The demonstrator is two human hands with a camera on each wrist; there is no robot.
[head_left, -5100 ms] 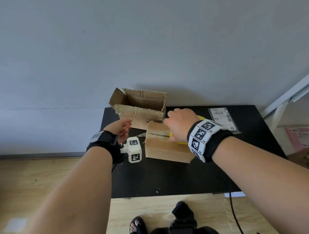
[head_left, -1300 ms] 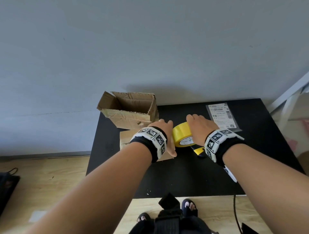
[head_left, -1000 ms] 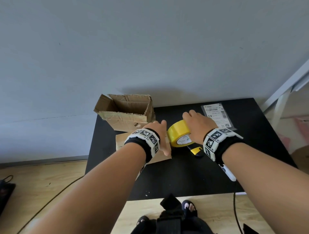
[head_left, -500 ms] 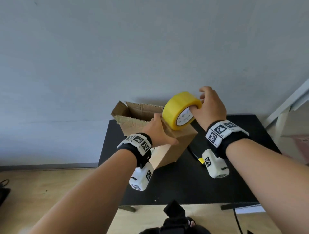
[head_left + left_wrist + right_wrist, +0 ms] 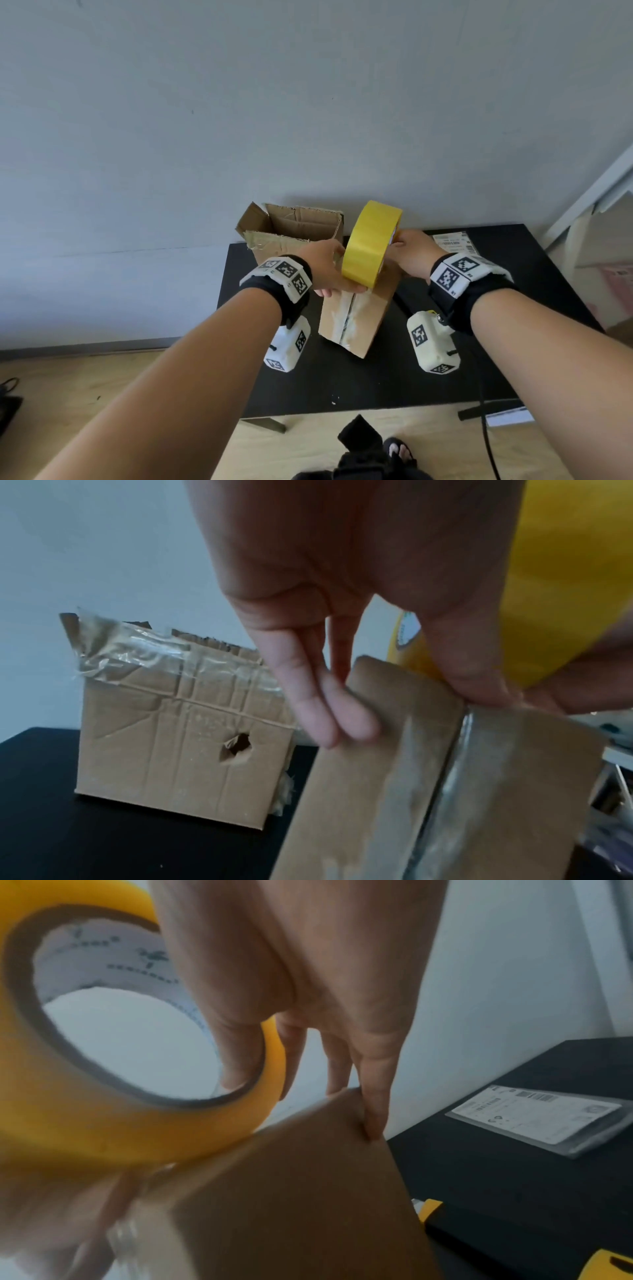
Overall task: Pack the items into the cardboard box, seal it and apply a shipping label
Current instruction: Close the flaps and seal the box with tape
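**Tape roll poised at the box's top edge**

At the raised end of the box (image 5: 351, 317), the right hand (image 5: 411, 255) grips the yellow roll (image 5: 371, 245), its thumb hooked inside the core and fingers reaching down to the cardboard edge. The left hand (image 5: 329, 270) pinches at the spot where roll meets seam, thumb and forefinger closed on what looks like the tape's free end, while its other fingers lie straight against the box face. The box stands tipped on one end on the black table (image 5: 359, 387), apparently so that its taped centre seam faces the person and tape can be led over the edge; the roll is held on its rim, seemingly in line with that seam.

Behind, a second, torn box (image 5: 291, 229) sits open against the wall. The label (image 5: 454, 240) lies flat at the table's far right, well apart from the work and not yet applied; sealing appears to be the step in hand.

The head view gives the layout: both wrists, both boxes, roll upright between the hands. The left wrist view alone shows a hole (image 5: 236, 746) punched in the torn box's side and crumpled clear tape along its rim. The right wrist view alone shows the thumb (image 5: 240, 1053) inside the core, the label's plastic sleeve, and a yellow object (image 5: 430, 1206) beside the box, too cropped to identify.
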